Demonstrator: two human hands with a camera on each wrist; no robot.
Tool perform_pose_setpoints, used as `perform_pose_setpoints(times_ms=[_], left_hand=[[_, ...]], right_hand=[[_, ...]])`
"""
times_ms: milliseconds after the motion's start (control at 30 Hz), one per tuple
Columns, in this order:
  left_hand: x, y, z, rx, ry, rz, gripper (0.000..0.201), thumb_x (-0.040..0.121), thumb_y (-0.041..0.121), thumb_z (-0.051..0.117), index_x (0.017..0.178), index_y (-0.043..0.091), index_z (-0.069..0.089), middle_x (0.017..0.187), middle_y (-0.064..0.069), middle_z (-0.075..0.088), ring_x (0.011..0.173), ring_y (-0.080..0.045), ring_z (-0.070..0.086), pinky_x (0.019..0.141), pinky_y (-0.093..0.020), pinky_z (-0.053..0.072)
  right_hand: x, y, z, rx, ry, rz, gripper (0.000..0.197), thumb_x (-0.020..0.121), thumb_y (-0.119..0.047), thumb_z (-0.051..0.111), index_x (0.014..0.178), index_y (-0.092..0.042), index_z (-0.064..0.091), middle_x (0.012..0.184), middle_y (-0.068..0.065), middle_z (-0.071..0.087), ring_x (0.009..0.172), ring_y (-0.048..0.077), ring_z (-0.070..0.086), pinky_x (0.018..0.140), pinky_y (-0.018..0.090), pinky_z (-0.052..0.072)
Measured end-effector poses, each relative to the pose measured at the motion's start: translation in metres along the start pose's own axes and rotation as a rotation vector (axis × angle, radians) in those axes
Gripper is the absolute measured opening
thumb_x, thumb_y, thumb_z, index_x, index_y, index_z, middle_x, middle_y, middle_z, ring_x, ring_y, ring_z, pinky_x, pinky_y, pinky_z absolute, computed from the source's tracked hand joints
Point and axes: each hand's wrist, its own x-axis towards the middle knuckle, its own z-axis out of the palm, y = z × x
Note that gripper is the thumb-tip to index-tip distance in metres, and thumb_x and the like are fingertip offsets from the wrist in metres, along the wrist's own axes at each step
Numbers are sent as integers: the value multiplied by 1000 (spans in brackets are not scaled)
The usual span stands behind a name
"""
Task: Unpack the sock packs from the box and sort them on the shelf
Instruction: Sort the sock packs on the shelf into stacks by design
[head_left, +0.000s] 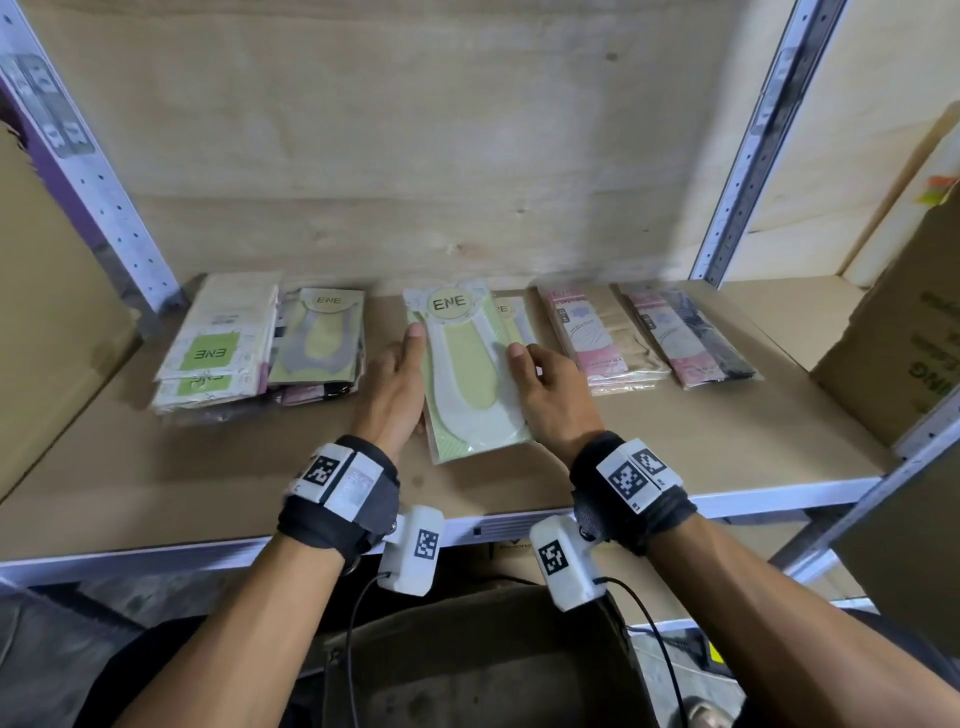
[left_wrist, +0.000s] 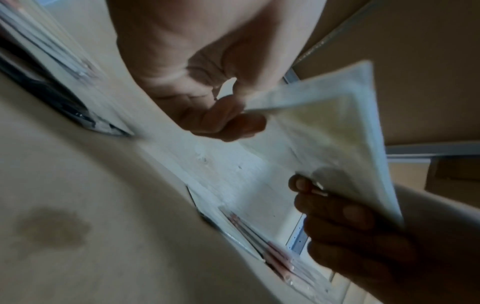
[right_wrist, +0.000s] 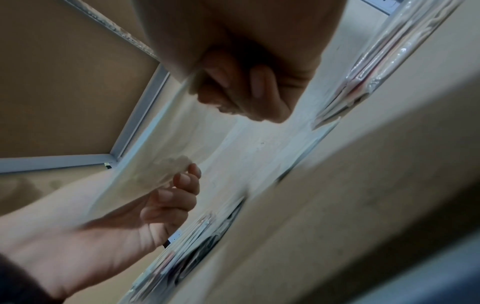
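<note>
Both hands hold one flat clear-plastic sock pack with a pale green card and white liner socks (head_left: 470, 371), round "ENE" label at its far end. The pack sits mid-shelf, long axis running front to back, raised off the brown board shelf (head_left: 218, 483); the wrist views show air beneath it.

Left hand (head_left: 397, 387): thumb on top at the pack's left edge, fingers (right_wrist: 166, 203) curled underneath, gripping. Right hand (head_left: 545, 395): thumb on top at the right edge, fingers (left_wrist: 345, 216) curled below, gripping the same pack.

Partly hidden under the pack's far right corner lies another pale pack with an "ENE" label (head_left: 511, 317), flat on the shelf.

To the left: a stack of cream packs with green square "ENE" labels (head_left: 215, 345), near the left upright. Just beside it on its right, a pack with grey liner socks on a green card (head_left: 319, 343), resting on darker packs whose content cannot be made out.

To the right: a pack of beige socks with a pink-and-white band (head_left: 605, 338), then a pack of dark socks with a similar pink band (head_left: 696, 338), side by side, edges close.

Brown cardboard box with green print (head_left: 904, 332) stands at the shelf's right end. Another open brown cardboard box (head_left: 483, 670) sits below the shelf edge, between the forearms.
</note>
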Motion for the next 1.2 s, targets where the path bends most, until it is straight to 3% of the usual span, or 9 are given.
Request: perform_pose_setpoints(times_ms=[67,133,267,467,600,733,967,1067,1200], left_hand=[[-3,0,6,97,3,22,50,102,58,33,80,20,56,73,6,46,75,-20,50,75,-33,42],[-5,3,7,182,48,61,54,105,51,32,69,13,47,68,-3,48,72,-25,49,66,-34,41],[-5,12,4,216,171,142,55,107,42,35,64,7,39,56,-3,38,53,-17,35,48,-27,26],[-4,13,10,-7,163,201,57,107,36,42,67,-5,42,65,-13,38,64,-20,34,61,-33,27],[-5,14,11,-37,113,100,56,103,53,41,70,8,46,67,-10,45,64,-21,41,66,-33,35],[-9,18,12,121,19,50,56,96,69,38,69,21,47,67,4,45,62,-9,46,58,-24,34],[-2,20,17,298,86,296,51,105,35,46,63,11,33,56,-1,34,52,-14,28,46,-22,24],[3,19,18,265,89,277,53,105,37,47,60,13,32,54,-1,36,52,-17,31,47,-23,22],[15,18,13,119,-123,71,49,98,48,56,69,9,58,65,-12,64,51,-17,55,51,-24,42]], right_hand=[[0,0,0,7,38,-7,38,105,-42,38,74,-26,56,66,-5,54,70,23,52,69,36,43],[1,0,1,-1,47,0,39,105,-41,37,69,-31,47,63,-10,46,71,21,46,70,34,39],[4,1,5,-17,59,13,33,105,-43,37,79,-29,51,63,-13,48,72,21,49,70,32,40],[8,7,12,145,69,102,41,102,-47,41,99,-18,70,91,5,73,91,29,66,87,44,53],[11,11,6,114,156,48,42,103,-41,45,67,-21,49,60,-6,50,64,20,48,66,32,40],[12,10,0,60,230,10,46,104,-32,46,60,-24,34,55,-11,36,48,2,38,47,16,29],[16,8,1,60,180,91,45,105,-34,42,65,-14,43,61,-4,41,63,18,39,59,29,34],[22,9,4,97,152,163,49,104,-36,42,82,4,58,69,6,51,71,26,49,68,37,44],[34,13,-4,30,159,189,46,105,-33,41,82,3,58,73,9,54,74,26,51,62,32,38]])
